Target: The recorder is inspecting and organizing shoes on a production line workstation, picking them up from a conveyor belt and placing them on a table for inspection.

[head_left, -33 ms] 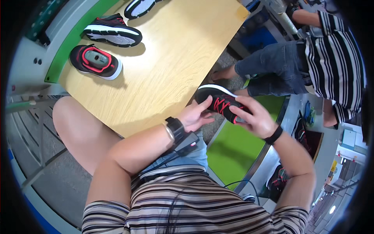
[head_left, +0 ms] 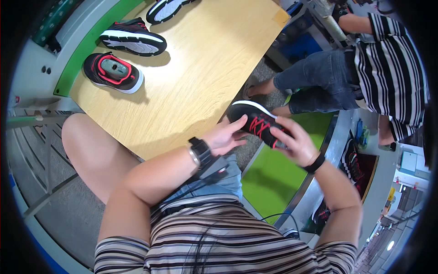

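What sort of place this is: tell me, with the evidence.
Likely a shoe workshop or factory: several similar sports shoes on the table, another shoe in the right hand, and a second person nearby.

head-worn fisheye, looking down

This looks like a shoe workshop or factory floor. Across the upper left of the frame, a pale wood-grain bench (head_left: 196, 68) carries several black sneakers (head_left: 132, 41) with red trim, one with a grey-green form in its opening. A matching shoe (head_left: 258, 123) is between the left hand (head_left: 221, 138) and right hand (head_left: 300, 145) at the centre, and more shoes (head_left: 351, 162) sit at the right. A bright green panel (head_left: 278, 176) edged with metal lies at lower centre-right. At upper right, another person (head_left: 388, 68) stands beside metal equipment (head_left: 325, 19).
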`<state>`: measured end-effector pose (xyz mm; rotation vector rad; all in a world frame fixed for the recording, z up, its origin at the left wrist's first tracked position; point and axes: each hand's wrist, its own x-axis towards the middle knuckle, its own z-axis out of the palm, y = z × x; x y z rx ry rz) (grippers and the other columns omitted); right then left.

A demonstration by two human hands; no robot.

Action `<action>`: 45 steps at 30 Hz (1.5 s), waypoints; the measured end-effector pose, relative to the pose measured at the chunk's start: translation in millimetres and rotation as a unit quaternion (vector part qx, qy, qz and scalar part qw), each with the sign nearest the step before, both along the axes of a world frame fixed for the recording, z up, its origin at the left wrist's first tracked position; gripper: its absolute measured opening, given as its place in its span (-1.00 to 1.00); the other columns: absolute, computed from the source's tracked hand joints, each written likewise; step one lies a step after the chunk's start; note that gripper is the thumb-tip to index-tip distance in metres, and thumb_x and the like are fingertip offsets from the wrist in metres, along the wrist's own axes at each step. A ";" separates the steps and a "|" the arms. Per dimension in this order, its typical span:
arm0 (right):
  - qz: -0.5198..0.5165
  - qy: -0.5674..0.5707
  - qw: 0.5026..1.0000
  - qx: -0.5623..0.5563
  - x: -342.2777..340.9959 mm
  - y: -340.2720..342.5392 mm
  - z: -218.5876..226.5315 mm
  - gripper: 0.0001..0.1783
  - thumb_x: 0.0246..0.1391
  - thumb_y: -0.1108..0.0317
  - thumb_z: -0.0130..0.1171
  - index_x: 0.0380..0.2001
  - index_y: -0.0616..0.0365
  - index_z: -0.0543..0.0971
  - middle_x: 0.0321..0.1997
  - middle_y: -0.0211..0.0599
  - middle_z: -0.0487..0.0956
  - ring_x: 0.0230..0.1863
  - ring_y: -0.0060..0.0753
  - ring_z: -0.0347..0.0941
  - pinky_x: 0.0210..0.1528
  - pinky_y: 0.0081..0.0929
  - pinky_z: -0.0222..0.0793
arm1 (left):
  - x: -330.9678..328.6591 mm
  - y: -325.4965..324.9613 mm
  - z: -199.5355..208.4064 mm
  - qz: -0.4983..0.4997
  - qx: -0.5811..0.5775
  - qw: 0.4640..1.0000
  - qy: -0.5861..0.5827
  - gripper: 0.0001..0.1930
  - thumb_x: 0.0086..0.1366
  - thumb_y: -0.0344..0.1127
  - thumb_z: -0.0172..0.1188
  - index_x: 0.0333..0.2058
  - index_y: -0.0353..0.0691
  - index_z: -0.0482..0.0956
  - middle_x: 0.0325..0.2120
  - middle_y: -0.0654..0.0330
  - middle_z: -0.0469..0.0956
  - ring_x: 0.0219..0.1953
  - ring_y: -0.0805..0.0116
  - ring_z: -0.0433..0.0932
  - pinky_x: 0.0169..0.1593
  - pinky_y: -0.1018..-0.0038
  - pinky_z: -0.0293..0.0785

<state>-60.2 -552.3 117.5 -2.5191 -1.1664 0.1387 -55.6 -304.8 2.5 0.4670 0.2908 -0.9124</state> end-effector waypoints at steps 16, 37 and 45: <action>0.103 -0.017 0.982 0.156 -2.4 148.2 -36.2 -0.16 -0.29 0.47 0.49 0.19 -0.08 0.49 0.21 0.05 0.44 0.14 0.18 0.45 0.19 0.00 0.42 | -43.6 255.9 51.9 -0.068 0.379 0.880 -0.279 -0.56 0.54 -0.10 0.00 0.10 -0.36 0.56 -0.07 0.08 0.66 -0.08 0.35 0.65 0.03 0.42 0.56; 0.104 -0.020 0.984 0.141 -3.1 143.1 -38.5 -0.20 -0.29 0.49 0.42 0.15 -0.29 0.53 0.23 -0.05 0.46 0.20 0.11 0.43 0.16 0.02 0.40 | -26.7 262.9 51.6 -0.095 0.360 0.891 -0.258 -0.63 0.46 -0.17 0.17 0.01 -0.39 0.63 -0.20 0.11 0.70 -0.17 0.43 0.66 -0.02 0.48 0.57; 0.102 -0.014 0.984 0.146 -3.6 142.3 -37.9 -0.20 -0.29 0.49 0.41 0.15 -0.30 0.53 0.23 -0.07 0.46 0.22 0.10 0.42 0.19 0.04 0.39 | -18.8 265.1 57.2 -0.129 0.361 0.883 -0.270 -0.64 0.45 -0.19 0.18 0.03 -0.36 0.63 -0.17 0.10 0.70 -0.11 0.40 0.66 0.01 0.46 0.56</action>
